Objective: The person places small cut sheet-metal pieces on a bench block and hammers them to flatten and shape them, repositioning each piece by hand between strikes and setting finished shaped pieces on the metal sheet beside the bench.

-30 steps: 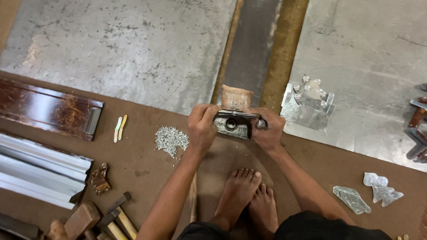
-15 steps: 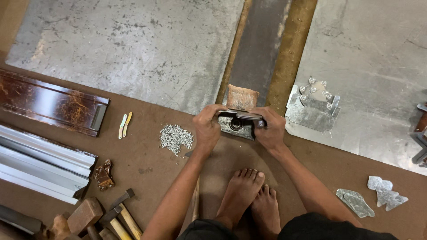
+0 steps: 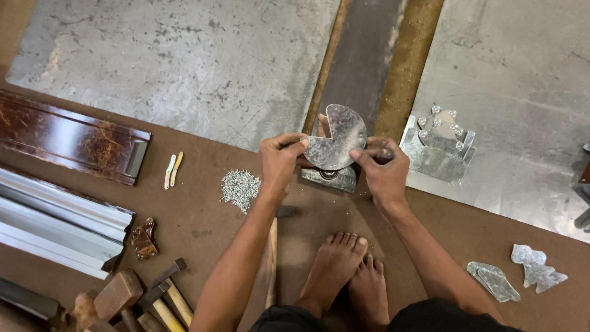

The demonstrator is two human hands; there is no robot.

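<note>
— Brown board (image 3: pixel 203 227) on a concrete floor (image 3: pixel 184 61). Where's the metal disc (image 3: pixel 335 144)?

— Above a small metal block (image 3: pixel 329 178), left hand (image 3: pixel 279 163) and right hand (image 3: pixel 384 169) each pinching an edge, probably to line it up. Rivets (image 3: pixel 239 187) within reach.

Bare forearms, no sleeves; bare feet (image 3: pixel 347 270); dark shorts at bottom edge

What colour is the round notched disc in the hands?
Dull silver-grey metal disc, mottled; seen in the head view.
</note>
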